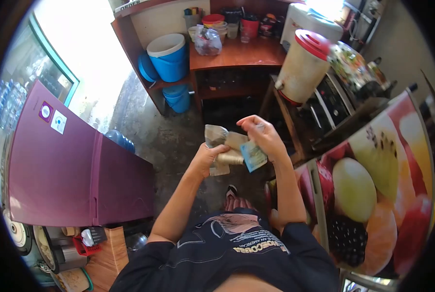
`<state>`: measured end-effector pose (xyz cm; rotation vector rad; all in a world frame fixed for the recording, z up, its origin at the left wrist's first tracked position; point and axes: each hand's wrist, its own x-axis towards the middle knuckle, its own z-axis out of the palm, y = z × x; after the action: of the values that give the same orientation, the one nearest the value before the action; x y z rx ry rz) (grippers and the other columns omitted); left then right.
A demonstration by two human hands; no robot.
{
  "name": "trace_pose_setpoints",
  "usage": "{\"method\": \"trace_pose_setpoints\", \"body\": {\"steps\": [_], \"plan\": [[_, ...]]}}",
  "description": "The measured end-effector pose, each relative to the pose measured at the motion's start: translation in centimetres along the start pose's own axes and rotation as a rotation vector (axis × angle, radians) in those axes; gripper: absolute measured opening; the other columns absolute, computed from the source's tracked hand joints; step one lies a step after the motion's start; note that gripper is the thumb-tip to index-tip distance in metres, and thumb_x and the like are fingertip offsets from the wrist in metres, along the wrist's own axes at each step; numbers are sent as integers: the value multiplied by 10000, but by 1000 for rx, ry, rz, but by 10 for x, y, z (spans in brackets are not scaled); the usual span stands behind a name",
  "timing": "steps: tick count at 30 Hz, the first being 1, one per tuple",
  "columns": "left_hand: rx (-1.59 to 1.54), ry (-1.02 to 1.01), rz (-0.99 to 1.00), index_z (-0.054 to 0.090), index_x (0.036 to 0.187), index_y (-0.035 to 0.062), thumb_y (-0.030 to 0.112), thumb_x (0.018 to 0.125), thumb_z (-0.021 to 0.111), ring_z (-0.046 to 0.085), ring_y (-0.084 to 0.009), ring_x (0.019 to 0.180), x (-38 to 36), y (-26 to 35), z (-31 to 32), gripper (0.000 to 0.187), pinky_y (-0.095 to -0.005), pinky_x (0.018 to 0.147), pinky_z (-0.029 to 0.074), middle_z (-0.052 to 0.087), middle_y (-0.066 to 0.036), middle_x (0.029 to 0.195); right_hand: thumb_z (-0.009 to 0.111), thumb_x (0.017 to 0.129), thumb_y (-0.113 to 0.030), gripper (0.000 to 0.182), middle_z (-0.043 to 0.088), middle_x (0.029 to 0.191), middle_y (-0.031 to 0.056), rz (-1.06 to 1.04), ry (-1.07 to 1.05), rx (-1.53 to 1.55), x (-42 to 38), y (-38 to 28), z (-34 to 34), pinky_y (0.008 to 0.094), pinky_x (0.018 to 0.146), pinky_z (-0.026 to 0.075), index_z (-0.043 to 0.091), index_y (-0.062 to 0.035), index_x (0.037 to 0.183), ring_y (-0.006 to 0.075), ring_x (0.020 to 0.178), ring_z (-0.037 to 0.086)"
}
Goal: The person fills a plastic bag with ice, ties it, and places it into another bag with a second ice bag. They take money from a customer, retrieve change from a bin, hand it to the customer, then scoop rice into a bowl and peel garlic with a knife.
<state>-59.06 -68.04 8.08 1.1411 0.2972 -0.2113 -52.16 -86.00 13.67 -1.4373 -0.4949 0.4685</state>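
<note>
In the head view, my left hand [206, 158] is closed on a loose bundle of greyish-tan banknotes [231, 157], its thumb lying across them. Several notes fan out above and below that hand. To the right of the bundle, my right hand [267, 139] is bent over a blue banknote [254, 156], which hangs below its palm and touches or overlaps the tan notes. Some right-hand fingers are raised and slightly blurred; the exact grip on the blue note is partly hidden. Both hands are in front of my body, above the floor.
A purple fridge [56, 165] stands left, and a fruit-printed fridge [353, 182] right. Ahead is a wooden counter [241, 54] with tubs and a plastic bag. Blue buckets [173, 65] sit left of it; a red-lidded drink dispenser [302, 68] stands right.
</note>
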Motion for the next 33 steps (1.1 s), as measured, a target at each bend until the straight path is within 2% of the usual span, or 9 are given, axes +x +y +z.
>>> {"method": "trace_pose_setpoints", "body": {"steps": [3,6,8,14,17,22,28,29,33], "plan": [[-30,241,109,592,1004,-24,66,809,602,628,-148,756,44,1,-26,215,-303,683,510,645,-73,917,507,906,-484,464,465,752,-48,97,199,312,74,33,-11,172,560,351,606,-34,963,31,628,401],[-65,396,193,594,991,-22,72,834,567,622,-144,764,70,11,-32,185,-289,692,501,639,-75,917,501,916,-468,460,475,759,-37,230,241,468,136,59,4,185,564,371,600,-22,974,34,633,410],[-128,466,286,598,990,-30,80,870,510,606,-132,806,89,21,-39,185,-282,726,489,636,-68,924,475,948,-403,393,469,761,-41,169,340,414,173,78,23,184,585,374,591,-29,988,29,645,403],[-109,383,489,597,1075,-9,137,845,658,574,-85,889,153,63,-70,279,-244,764,460,638,-40,977,471,961,-299,271,484,839,-16,61,482,140,272,117,53,226,692,392,560,-59,1051,64,744,436],[41,483,476,613,1048,0,5,824,639,610,-107,829,206,73,-119,225,-270,758,492,657,-36,924,483,887,-142,236,535,913,15,242,326,379,318,115,58,241,761,423,558,-53,1092,99,822,508],[-150,403,332,628,963,-2,-27,789,643,633,-124,763,245,142,-178,176,-275,714,502,663,-55,887,504,892,-137,237,554,858,5,337,65,642,385,102,47,238,795,453,589,-25,1083,103,829,539],[-156,305,321,613,995,8,-28,773,667,639,-133,775,294,188,-238,230,-287,736,513,662,-56,894,619,874,-215,234,619,888,17,259,-93,62,438,87,44,232,760,429,637,-21,1003,57,857,540],[-137,297,317,606,1000,12,-37,765,673,642,-140,785,300,193,-244,249,-292,742,516,661,-55,893,670,829,-166,198,632,811,17,162,-117,-45,442,82,47,226,690,441,655,-5,943,46,763,549],[-154,339,317,601,999,14,-25,774,671,642,-144,798,318,211,-250,239,-293,738,517,660,-54,888,690,779,-66,136,639,715,17,218,-120,-65,471,90,51,207,592,446,669,16,886,41,655,558]]}}
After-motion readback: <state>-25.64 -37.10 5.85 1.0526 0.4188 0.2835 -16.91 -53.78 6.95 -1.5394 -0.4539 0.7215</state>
